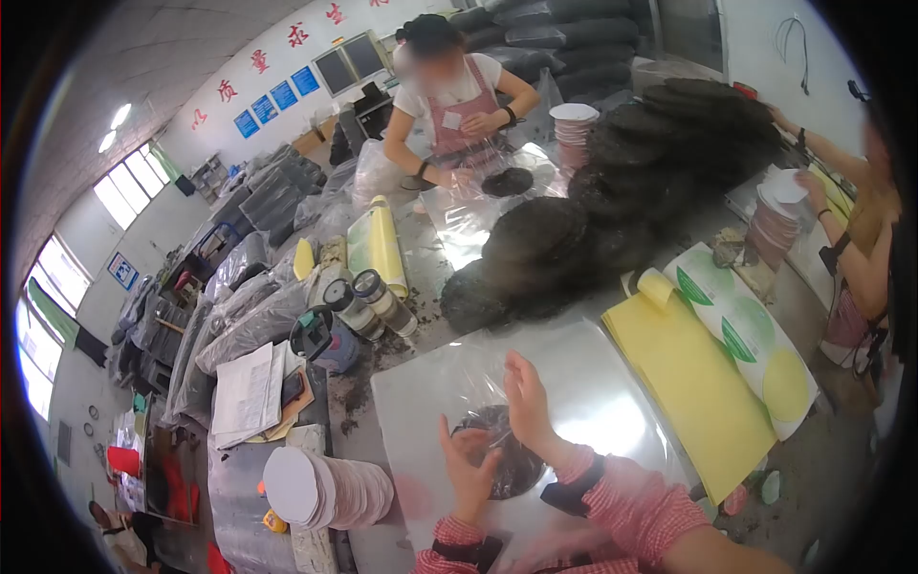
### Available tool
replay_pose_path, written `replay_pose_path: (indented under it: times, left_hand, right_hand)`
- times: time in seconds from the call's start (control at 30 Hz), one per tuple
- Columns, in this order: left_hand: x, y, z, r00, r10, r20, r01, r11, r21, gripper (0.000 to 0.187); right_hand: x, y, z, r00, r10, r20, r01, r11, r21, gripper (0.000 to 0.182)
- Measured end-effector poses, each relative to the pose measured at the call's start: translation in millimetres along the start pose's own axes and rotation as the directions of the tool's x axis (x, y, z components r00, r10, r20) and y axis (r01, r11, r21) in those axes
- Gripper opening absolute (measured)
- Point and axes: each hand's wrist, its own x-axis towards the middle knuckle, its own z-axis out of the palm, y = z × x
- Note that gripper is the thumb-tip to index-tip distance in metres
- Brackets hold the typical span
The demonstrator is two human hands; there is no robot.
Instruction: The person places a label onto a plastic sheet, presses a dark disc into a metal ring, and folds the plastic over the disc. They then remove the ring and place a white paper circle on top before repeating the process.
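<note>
A dark, flat round disc [519, 469] lies in clear plastic film [469, 368] on a shiny metal sheet in front of me. My left hand [469, 471] is at the disc's left edge, its index finger raised and its thumb bent apart from it. My right hand [529, 402] is over the disc's upper right side, palm turned sideways and fingers stretched away from me. Both hands overlap the disc and film in this view, and neither is closed on anything visible. Part of the disc is hidden behind them.
The metal sheet [411, 383] has yellow paper [688, 392] and round green labels [746, 335] to its right. White paper discs [330, 490] stand stacked at left, near two jars [368, 306]. Dark discs [535, 244] pile up behind; a person [449, 105] works across the table, another [851, 210] at right.
</note>
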Motion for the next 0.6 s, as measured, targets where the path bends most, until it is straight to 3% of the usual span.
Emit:
replay_pose_path:
  times: [0.07, 0.1, 0.13, 0.17, 0.2, 0.23, 0.27, 0.3, 0.33, 0.37, 0.4, 0.43, 0.47, 0.5, 0.57, 0.6]
  left_hand:
    - [1, -12, -13, 0.999, 0.036, 0.035, -0.039, 0.994, 0.106, 0.102]
    - [1, -16, -13, 0.994, 0.056, 0.089, -0.073, 0.977, 0.199, 0.103]
    - [-1, -16, -11, 0.995, 0.055, 0.080, -0.070, 0.979, 0.189, 0.103]
    - [-4, -13, -8, 0.997, 0.075, 0.036, -0.078, 0.993, 0.088, 0.098]
    - [-3, -10, -5, 0.995, 0.095, -0.004, -0.095, 0.995, -0.015, 0.094]
    - [2, -6, -4, 0.995, 0.096, 0.001, -0.096, 0.995, -0.026, 0.094]
    - [2, -2, -7, 0.996, 0.063, -0.069, -0.073, 0.985, -0.155, 0.090]
    - [-2, 0, -11, 0.990, 0.014, -0.138, -0.052, 0.960, -0.276, 0.087]
    - [-1, -4, -10, 0.970, 0.179, -0.166, -0.217, 0.944, -0.247, 0.055]
    - [1, -3, -13, 0.968, 0.176, -0.178, -0.218, 0.943, -0.252, 0.055]
    - [0, 1, -17, 0.959, 0.283, -0.027, -0.276, 0.950, 0.144, 0.037]
    - [-5, 4, -15, 0.942, 0.301, 0.149, -0.334, 0.798, 0.501, 0.025]
    - [-4, 10, 0, 0.924, 0.361, 0.127, -0.351, 0.666, 0.658, 0.012]
    - [-12, 7, 3, 0.933, 0.345, 0.107, -0.327, 0.683, 0.654, 0.012]
    - [-7, 8, 7, 0.927, 0.315, 0.202, -0.341, 0.493, 0.801, 0.012]
    - [0, 10, 7, 0.923, 0.334, 0.192, -0.345, 0.496, 0.796, 0.012]
  right_hand:
    - [7, -5, -6, 0.912, -0.406, -0.054, 0.370, 0.872, -0.320, 0.045]
    - [18, -4, -9, 0.910, -0.412, -0.039, 0.379, 0.868, -0.321, 0.045]
    - [33, 4, -12, 0.995, 0.032, -0.098, -0.033, 0.999, -0.014, 0.047]
    - [41, 14, -16, 0.880, 0.474, -0.027, -0.446, 0.846, 0.294, 0.050]
    - [28, 31, -9, 0.910, 0.262, 0.322, -0.385, 0.824, 0.416, 0.043]
    - [2, -3, -8, 0.860, -0.040, 0.508, -0.041, 0.988, 0.148, 0.039]
    - [-28, -37, -10, 0.650, -0.219, 0.727, 0.365, 0.930, -0.046, 0.035]
    - [-29, -37, -11, 0.287, -0.549, 0.785, 0.777, 0.612, 0.144, 0.025]
    - [-33, -4, -21, 0.367, -0.511, 0.778, 0.773, 0.633, 0.051, 0.020]
    - [-33, 27, -29, 0.435, -0.473, 0.766, 0.766, 0.642, -0.039, 0.016]
    - [-28, 22, -29, 0.424, -0.459, 0.781, 0.767, 0.641, -0.040, 0.016]
    - [-26, 7, -27, 0.745, -0.368, 0.556, 0.506, 0.855, -0.113, 0.012]
    - [-33, -8, -24, 0.951, -0.151, 0.269, 0.181, 0.979, -0.091, 0.010]
    - [-49, -25, -16, 0.929, -0.098, 0.358, 0.220, 0.922, -0.318, 0.009]
    - [-86, -20, -20, 0.760, -0.379, 0.528, 0.603, 0.714, -0.356, 0.006]
    - [-97, -11, -28, 0.756, -0.405, 0.514, 0.615, 0.708, -0.348, 0.006]
